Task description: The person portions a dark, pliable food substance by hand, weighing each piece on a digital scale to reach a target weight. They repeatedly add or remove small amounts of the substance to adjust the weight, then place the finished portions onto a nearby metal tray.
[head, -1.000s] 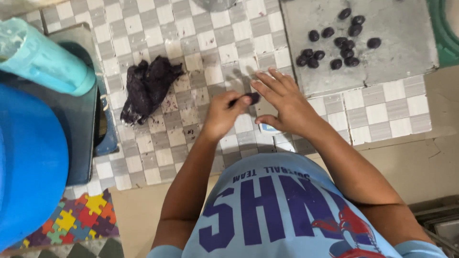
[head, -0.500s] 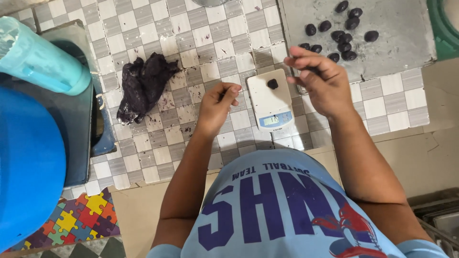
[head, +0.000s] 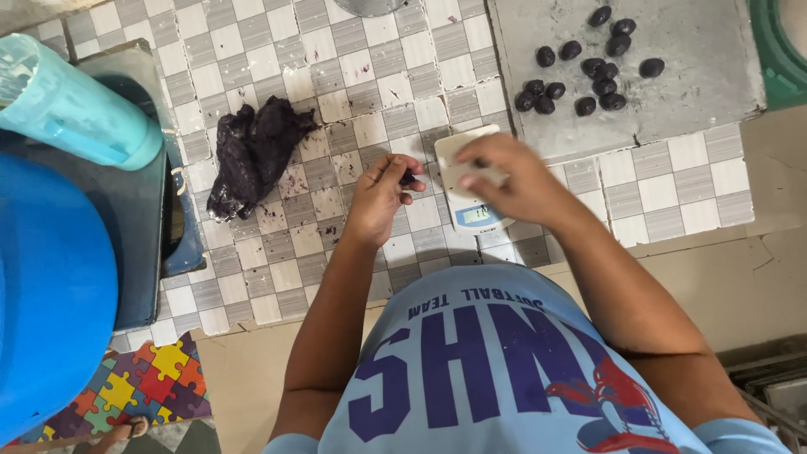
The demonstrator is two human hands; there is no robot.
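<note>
My left hand [head: 380, 195] hovers over the checkered tile floor, its fingertips pinching a small dark piece of dough [head: 408, 177]. My right hand [head: 504, 178] lies blurred over a small white digital scale [head: 461, 200], covering most of its platform; whether it holds anything cannot be told. A large lump of dark purple-black dough [head: 252, 151] rests on the tiles to the left of my left hand. Several rolled dark balls [head: 588, 71] sit on a grey slab [head: 706, 76] at the upper right.
A turquoise cup [head: 76, 113] stands on a dark tray [head: 134, 227] at the left, beside a big blue container [head: 50, 294]. A colourful puzzle mat [head: 143, 391] lies at lower left. A green rim [head: 777, 50] shows at the right edge.
My right hand came down from the slab's edge onto the scale, covering the small dark piece that lay on it. My left hand stayed in place pinching dough.
</note>
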